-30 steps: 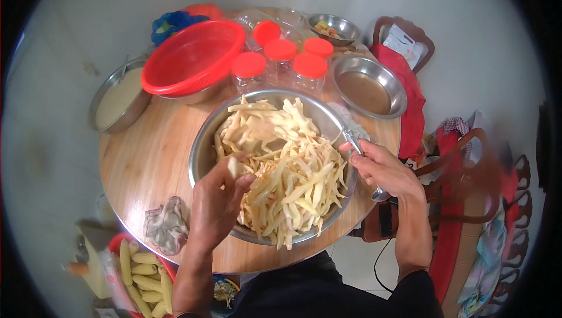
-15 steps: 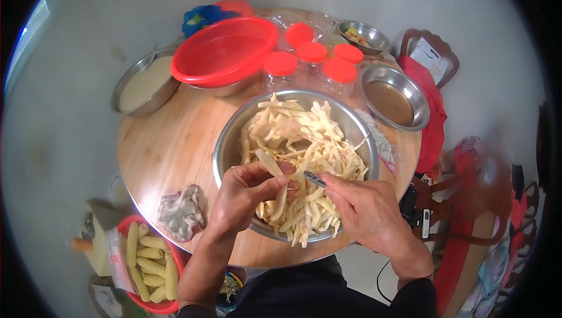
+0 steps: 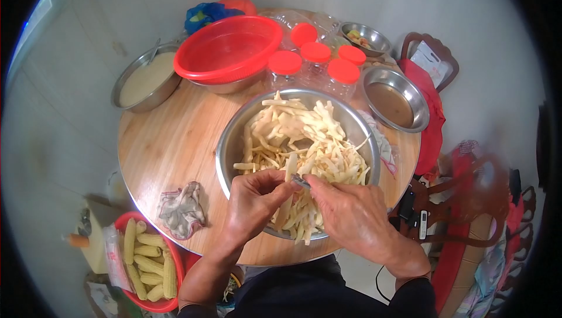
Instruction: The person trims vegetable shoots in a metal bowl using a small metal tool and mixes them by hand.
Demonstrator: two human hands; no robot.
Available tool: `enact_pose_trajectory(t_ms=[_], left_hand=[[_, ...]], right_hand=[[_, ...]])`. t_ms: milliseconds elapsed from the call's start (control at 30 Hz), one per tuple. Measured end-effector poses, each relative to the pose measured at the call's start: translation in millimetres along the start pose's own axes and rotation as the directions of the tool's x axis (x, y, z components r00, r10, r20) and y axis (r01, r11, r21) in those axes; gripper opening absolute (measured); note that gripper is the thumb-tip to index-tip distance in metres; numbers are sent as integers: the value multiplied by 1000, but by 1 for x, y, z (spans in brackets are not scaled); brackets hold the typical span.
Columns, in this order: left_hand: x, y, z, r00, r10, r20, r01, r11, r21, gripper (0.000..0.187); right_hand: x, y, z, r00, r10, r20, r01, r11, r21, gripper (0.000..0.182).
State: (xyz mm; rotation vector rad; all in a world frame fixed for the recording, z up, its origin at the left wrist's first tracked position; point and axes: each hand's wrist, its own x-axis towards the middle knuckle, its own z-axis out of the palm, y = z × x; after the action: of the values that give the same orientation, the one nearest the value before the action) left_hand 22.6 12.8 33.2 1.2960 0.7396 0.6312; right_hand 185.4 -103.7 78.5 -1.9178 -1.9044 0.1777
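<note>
A large steel basin (image 3: 358,123) stands in front of me, heaped with pale yellow chicken feet (image 3: 316,125). My left hand (image 3: 252,204) pinches one chicken foot (image 3: 291,164) upright over the near part of the basin, thumb against fingers. Closed around a small knife (image 3: 300,181), my right hand (image 3: 357,215) meets the left one, the short metal blade right at the held foot. Most of the knife's handle is hidden in the fingers. On the table left of my left hand lies a crumpled grey-white cloth (image 3: 181,210).
Beyond the basin are red-lidded clear jars (image 3: 285,63) and a red plastic basin (image 3: 225,48). A steel bowl of whitish liquid (image 3: 146,81) stands far left, one of brown liquid (image 3: 389,104) at right. Low at left, a red tub (image 3: 178,268) holds corn cobs (image 3: 149,265).
My right hand has moved left and the knife now meets the held foot near my left fingertips. The foot stands more upright than before. The view has shifted slightly.
</note>
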Motion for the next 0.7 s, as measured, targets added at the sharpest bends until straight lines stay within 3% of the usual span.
enact_pose_trajectory(t_ms=[200, 267, 400, 567, 700], left_hand=[[-2, -4, 4, 997, 42, -58, -35, 993, 111, 17], [-1, -11, 4, 986, 134, -96, -108, 966, 233, 18], [-7, -2, 11, 987, 102, -126, -61, 953, 296, 15], [-7, -9, 16, 974, 193, -123, -136, 921, 366, 18], [-3, -13, 15, 964, 236, -127, -169, 902, 397, 18]], right_hand=[[-4, -2, 5, 1000, 2, -17, -3, 1000, -8, 32], [-7, -3, 5, 1000, 16, -4, -16, 1000, -27, 30], [-6, -5, 4, 998, 40, 49, -39, 999, -23, 29], [0, -3, 6, 988, 93, 119, -93, 996, -6, 18], [7, 1, 9, 993, 100, 55, -102, 994, 34, 12]])
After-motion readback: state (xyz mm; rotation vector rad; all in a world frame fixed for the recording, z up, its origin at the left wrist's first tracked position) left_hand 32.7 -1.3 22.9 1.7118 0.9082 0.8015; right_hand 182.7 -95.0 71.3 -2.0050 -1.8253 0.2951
